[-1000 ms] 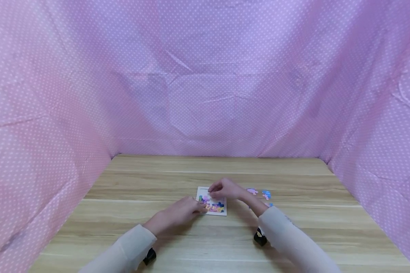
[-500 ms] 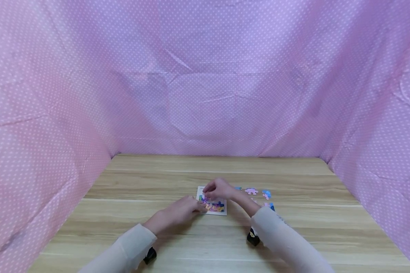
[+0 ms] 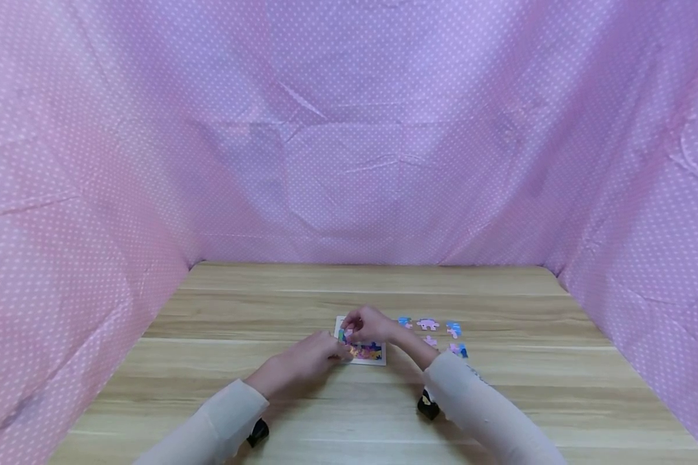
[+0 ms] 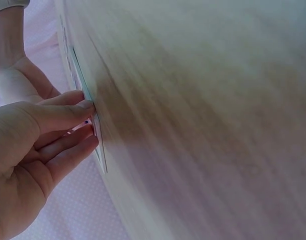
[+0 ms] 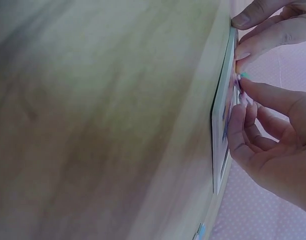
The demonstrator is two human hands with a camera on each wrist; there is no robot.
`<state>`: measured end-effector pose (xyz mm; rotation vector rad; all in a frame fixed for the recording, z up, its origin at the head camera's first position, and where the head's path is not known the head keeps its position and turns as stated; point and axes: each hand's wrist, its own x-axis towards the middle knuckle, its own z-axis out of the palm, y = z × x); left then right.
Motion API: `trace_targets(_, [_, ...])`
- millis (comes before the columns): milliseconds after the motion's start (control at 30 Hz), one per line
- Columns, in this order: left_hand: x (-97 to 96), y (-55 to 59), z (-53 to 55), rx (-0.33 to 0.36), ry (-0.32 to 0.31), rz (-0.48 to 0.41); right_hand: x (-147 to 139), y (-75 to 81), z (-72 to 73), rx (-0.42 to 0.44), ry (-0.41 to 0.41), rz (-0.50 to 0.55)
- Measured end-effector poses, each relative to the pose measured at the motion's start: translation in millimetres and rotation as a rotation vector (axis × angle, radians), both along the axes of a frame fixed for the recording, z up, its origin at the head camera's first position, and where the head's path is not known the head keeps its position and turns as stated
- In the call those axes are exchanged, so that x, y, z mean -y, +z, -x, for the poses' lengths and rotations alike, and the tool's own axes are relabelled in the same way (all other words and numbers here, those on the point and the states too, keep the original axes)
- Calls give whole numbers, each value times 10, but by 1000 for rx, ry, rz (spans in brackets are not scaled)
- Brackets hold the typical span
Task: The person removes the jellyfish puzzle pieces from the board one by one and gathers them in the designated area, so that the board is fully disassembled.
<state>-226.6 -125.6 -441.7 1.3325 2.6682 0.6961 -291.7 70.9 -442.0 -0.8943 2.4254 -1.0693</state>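
A small white-framed jigsaw puzzle board [image 3: 378, 363] lies on the table, with colourful pieces [image 3: 370, 352] set in its near part. My left hand [image 3: 313, 355] rests at the board's left side, its thumb at the edge and its fairly straight fingers touching the top. Over the board's left part, my right hand [image 3: 371, 325] pinches a pinkish puzzle piece [image 5: 244, 98] between thumb and fingers, down close to the board's surface. Its fingers hide much of that piece and the board's upper area.
Right of the board lie several loose puzzle pieces [image 3: 427, 324] in pink and blue. The wooden table [image 3: 267, 290] is enclosed at the back and sides by pink dotted cloth [image 3: 349, 194]. Black wrist devices [image 3: 428, 405] hang under both sleeves.
My right hand has moved left across the board with the piece, uncovering more loose pieces on the right. The left hand has stayed nearly still.
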Motion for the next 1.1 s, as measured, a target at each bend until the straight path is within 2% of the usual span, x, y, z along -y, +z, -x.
trace_targets(267, [2, -38, 13, -1, -4, -18, -5, -20, -13, 10, -37, 16])
trace_targets(500, [11, -35, 8, -31, -17, -10, -25, -43, -3, 17, -56, 35])
trace_targets(733, [-4, -24, -16, 15, -18, -26, -66, -69, -5, 13, -78, 65])
trace_targets(967, [1, -8, -30, 64, 39, 12, -127, -42, 0, 41, -187, 85])
trace_targets(1100, [-4, -13, -14, 70, 68, 40, -212, -10, 13, 67, -193, 96])
